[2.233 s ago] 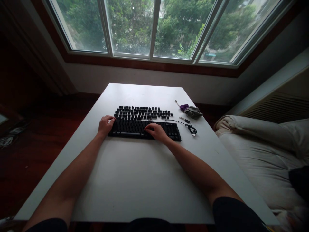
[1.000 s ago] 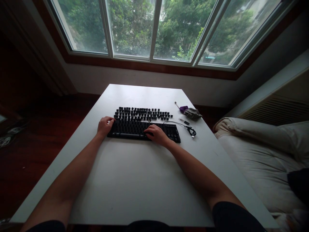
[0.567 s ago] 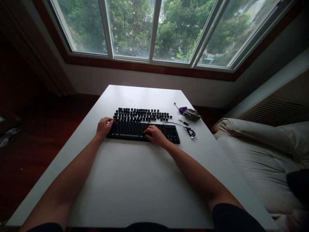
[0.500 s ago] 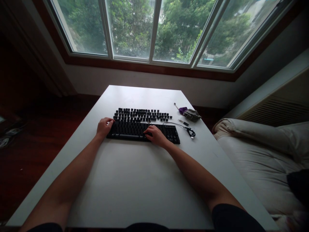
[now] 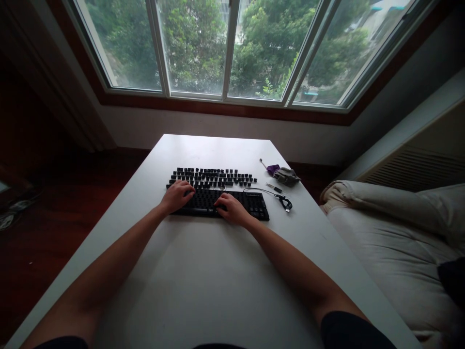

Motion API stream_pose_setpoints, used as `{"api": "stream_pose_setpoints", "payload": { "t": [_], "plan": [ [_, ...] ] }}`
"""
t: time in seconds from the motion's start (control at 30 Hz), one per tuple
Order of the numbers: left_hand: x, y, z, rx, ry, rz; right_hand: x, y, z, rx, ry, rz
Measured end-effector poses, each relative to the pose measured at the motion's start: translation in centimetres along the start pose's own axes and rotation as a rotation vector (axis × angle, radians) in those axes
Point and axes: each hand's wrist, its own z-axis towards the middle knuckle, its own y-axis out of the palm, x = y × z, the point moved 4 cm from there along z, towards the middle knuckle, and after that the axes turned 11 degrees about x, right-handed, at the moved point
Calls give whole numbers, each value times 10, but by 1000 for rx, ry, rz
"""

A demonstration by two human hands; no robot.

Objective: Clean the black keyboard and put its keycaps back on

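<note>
A black keyboard [image 5: 250, 205] lies across the middle of the white table [image 5: 203, 281]. Rows of loose black keycaps [image 5: 212, 177] are laid out just behind it. My left hand [image 5: 177, 195] rests on the keyboard's left part, fingers curled down onto it. My right hand [image 5: 230, 210] lies on the keyboard's middle, fingers bent onto the keys. Whether either hand pinches a keycap is too small to tell.
A black cable [image 5: 279, 198] runs from the keyboard's right end. Behind it lie a small dark tool [image 5: 273, 187], a purple-handled tool [image 5: 269, 168] and a grey cloth [image 5: 288, 176]. A white cushion [image 5: 392, 232] sits to the right, a window [image 5: 225, 48] ahead.
My left hand has moved right from the keyboard's left edge onto its left keys. My right hand stays at the keyboard's middle. The view has tilted slightly.
</note>
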Motion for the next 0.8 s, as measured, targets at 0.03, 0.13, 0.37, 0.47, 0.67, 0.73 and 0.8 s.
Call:
{"api": "stream_pose_setpoints", "payload": {
  "t": [0.03,0.13,0.37,0.47,0.67,0.73,0.8],
  "plan": [
    [7,4,5,-18,24,12,-3,0,-1,-14,-7,0],
    [21,18,24,-39,70,77,-14,-1,-3,-48,-33,-41],
    [25,58,60,-104,88,231,-27,-1,-8,-9,-65,-246],
    [25,69,65,-110,110,295,-27,0,-9,-4,-68,-268],
    [25,76,67,-136,145,380,-29,0,-10,0,-52,-270],
    [24,76,67,-142,143,385,-30,0,-10,1,-51,-268],
    [23,77,66,-145,128,386,-31,-1,-10,1,-54,-273]
  ]
}}
